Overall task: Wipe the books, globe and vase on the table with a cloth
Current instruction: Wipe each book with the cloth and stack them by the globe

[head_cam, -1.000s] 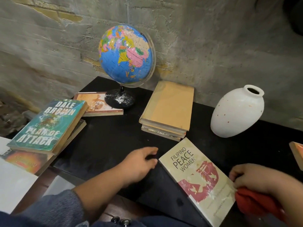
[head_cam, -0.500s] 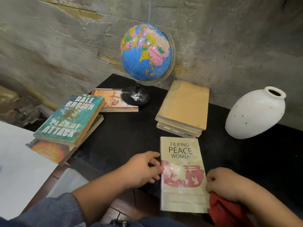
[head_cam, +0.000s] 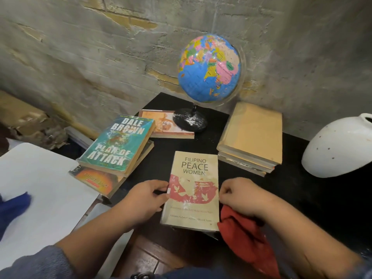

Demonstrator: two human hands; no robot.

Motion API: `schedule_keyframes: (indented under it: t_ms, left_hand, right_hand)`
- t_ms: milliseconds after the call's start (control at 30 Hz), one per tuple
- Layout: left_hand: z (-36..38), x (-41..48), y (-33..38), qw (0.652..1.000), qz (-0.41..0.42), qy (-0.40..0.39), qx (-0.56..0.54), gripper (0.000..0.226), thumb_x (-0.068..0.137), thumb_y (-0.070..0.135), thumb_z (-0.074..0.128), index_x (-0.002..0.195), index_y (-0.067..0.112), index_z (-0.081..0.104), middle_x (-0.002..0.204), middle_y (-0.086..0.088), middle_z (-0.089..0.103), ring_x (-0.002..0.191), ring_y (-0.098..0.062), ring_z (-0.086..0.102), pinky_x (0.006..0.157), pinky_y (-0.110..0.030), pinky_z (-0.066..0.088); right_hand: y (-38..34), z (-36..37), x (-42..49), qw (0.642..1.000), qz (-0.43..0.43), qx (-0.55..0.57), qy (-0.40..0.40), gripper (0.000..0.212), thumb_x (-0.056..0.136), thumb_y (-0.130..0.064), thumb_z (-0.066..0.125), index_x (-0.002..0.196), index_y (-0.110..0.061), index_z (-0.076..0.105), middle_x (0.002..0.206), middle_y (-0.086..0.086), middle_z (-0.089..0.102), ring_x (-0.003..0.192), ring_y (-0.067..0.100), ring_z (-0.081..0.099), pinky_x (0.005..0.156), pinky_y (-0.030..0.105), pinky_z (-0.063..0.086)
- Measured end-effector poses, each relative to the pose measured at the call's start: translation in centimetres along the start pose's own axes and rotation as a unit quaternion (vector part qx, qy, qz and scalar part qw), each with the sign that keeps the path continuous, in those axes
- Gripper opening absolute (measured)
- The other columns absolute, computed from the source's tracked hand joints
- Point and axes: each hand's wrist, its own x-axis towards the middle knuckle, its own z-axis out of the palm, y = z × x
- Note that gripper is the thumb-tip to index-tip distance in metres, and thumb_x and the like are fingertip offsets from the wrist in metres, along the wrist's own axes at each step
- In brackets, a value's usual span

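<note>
Two hands meet at one book on a black, matt worktop (head_cam: 302, 188), which stands against a rough grey wall (head_cam: 80, 57) where broken plaster shows yellow patches. The left hand (head_cam: 145, 200) curls its fingers on the left edge of the cream paperback (head_cam: 193, 164) with a red print. This book lies flat between both hands. The right hand (head_cam: 239, 196) is a closed fist around a soft red cloth (head_cam: 243, 238) and touches the book's right edge. Beyond the right hand lies a stack of tan books (head_cam: 251, 135) with plain covers, and further right is a white, egg-shaped vase (head_cam: 338, 150) with small dots. Beyond the left hand a glossy teal paperback (head_cam: 118, 143) rests on other books. Far beyond both hands a round, shiny globe (head_cam: 209, 69) stands on a black base speckled with white.
</note>
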Motion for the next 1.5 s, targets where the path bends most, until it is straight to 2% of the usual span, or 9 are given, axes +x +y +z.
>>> schedule_keyframes:
  t_ms: [200,367,433,633,933,1100,1267,1400,1500]
  left_hand:
    - [-1.5,0.4,-2.0,0.994,0.067,0.031,0.076,0.058,0.085,0.024,0.068,0.137,0.035,0.044,0.127,0.018,0.049,0.092,-0.001,0.061,0.083,-0.022,0.053]
    - [-1.0,1.3,-2.0,0.986,0.112,-0.026,0.121,0.069,0.085,0.027,0.068,0.144,0.037,0.033,0.136,0.020,0.036,0.099,-0.001,0.050,0.087,-0.016,0.044]
    - [-0.8,1.3,-2.4,0.986,0.109,-0.035,0.121,0.071,0.085,0.028,0.067,0.146,0.036,0.031,0.138,0.020,0.034,0.102,-0.001,0.047,0.090,-0.016,0.041]
    - [-0.8,1.6,-2.8,0.985,0.117,-0.040,0.123,0.072,0.086,0.029,0.067,0.147,0.036,0.028,0.138,0.020,0.032,0.103,0.000,0.046,0.089,-0.014,0.039]
    - [-0.7,1.7,-3.0,0.984,0.118,-0.034,0.131,0.073,0.086,0.031,0.067,0.146,0.038,0.027,0.140,0.020,0.033,0.105,0.000,0.046,0.092,-0.017,0.041]
    - [-0.7,1.8,-3.0,0.984,0.116,-0.032,0.130,0.072,0.086,0.031,0.067,0.146,0.038,0.028,0.140,0.020,0.033,0.105,0.000,0.047,0.092,-0.018,0.043]
    - [-0.6,1.8,-3.1,0.984,0.113,-0.032,0.134,0.072,0.086,0.031,0.067,0.146,0.039,0.028,0.141,0.020,0.033,0.106,-0.001,0.047,0.094,-0.019,0.044]
    - [-0.7,1.8,-3.0,0.985,0.103,-0.035,0.133,0.072,0.085,0.032,0.067,0.145,0.040,0.028,0.142,0.020,0.032,0.109,-0.001,0.047,0.098,-0.024,0.045]
    - [-0.7,1.7,-3.0,0.985,0.106,-0.041,0.132,0.072,0.086,0.031,0.067,0.145,0.039,0.028,0.143,0.020,0.032,0.110,-0.001,0.046,0.099,-0.024,0.045]
  right_hand:
    - [-0.5,-4.7,-1.3,0.966,-0.042,0.151,0.207,0.007,0.081,-0.032,0.072,0.082,-0.025,0.070,0.085,-0.008,0.067,0.080,0.005,0.058,0.069,0.016,0.042]
    - [-0.1,1.7,0.3,0.991,0.011,0.051,0.119,0.054,0.078,-0.045,0.074,0.127,-0.034,0.055,0.127,-0.007,0.041,0.116,0.011,0.043,0.099,0.024,0.037]
    - [0.0,4.1,0.4,0.989,0.017,0.065,0.135,0.055,0.085,-0.043,0.065,0.137,-0.036,0.046,0.133,-0.010,0.036,0.125,0.013,0.038,0.106,0.030,0.038]
    - [-0.7,3.8,0.9,0.947,0.022,0.150,0.283,0.043,0.087,-0.022,0.067,0.126,-0.027,0.051,0.119,-0.013,0.039,0.108,0.005,0.045,0.084,0.017,0.036]
    - [-1.6,2.3,2.4,0.981,-0.091,0.022,0.171,0.029,0.091,-0.022,0.063,0.120,-0.027,0.065,0.110,-0.017,0.044,0.107,0.001,0.047,0.097,0.018,0.042]
    - [-1.5,1.4,3.1,0.982,-0.065,0.041,0.175,0.027,0.091,-0.018,0.063,0.118,-0.024,0.066,0.099,-0.023,0.042,0.086,-0.011,0.049,0.070,-0.005,0.034]
    - [-1.4,1.7,2.8,0.986,-0.117,0.009,0.117,0.031,0.090,-0.023,0.064,0.121,-0.029,0.065,0.112,-0.018,0.043,0.109,0.001,0.046,0.096,0.017,0.043]
    - [-1.0,1.4,3.8,0.980,-0.074,0.042,0.182,0.024,0.092,-0.019,0.062,0.115,-0.024,0.069,0.109,-0.014,0.045,0.103,0.002,0.047,0.081,0.005,0.037]
    - [-1.2,1.8,3.5,0.983,-0.111,0.011,0.145,0.028,0.091,-0.023,0.064,0.118,-0.029,0.066,0.109,-0.016,0.045,0.108,0.002,0.048,0.086,0.010,0.038]
